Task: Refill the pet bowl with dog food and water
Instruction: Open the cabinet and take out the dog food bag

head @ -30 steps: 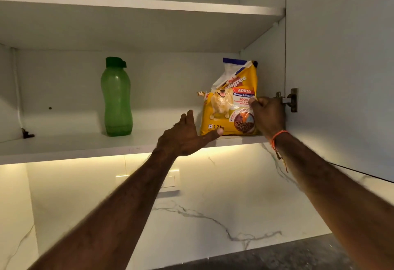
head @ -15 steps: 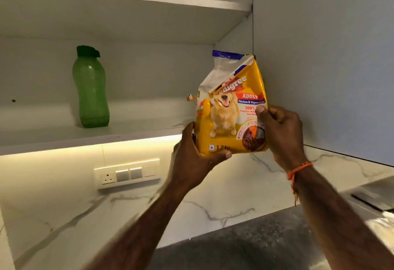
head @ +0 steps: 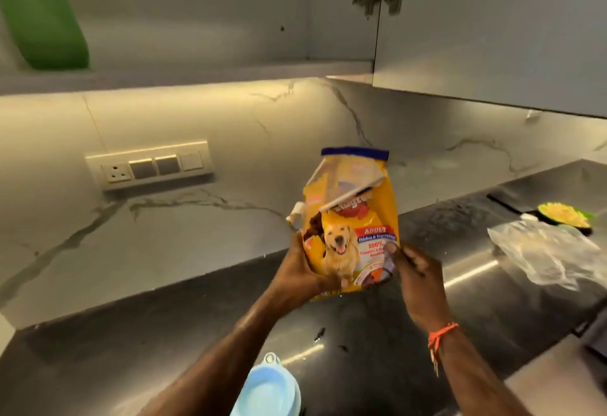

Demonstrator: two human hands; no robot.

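Head cam: both hands grip the dog food bag [head: 356, 228], upright in the air above the dark counter [head: 164, 333], in front of the marble backsplash. Left hand [head: 300, 276] wraps its lower left edge w/ thumb on the front; right hand [head: 415, 281] pinches the lower right corner. Bag top is folded over. Light blue pet bowl [head: 271, 389] sits on the counter near the bottom edge, below the left forearm.

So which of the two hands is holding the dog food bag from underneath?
The left hand, cupping the yellow dog food bag's bottom left corner. The right hand, with the orange wrist thread, pinches its right edge instead.
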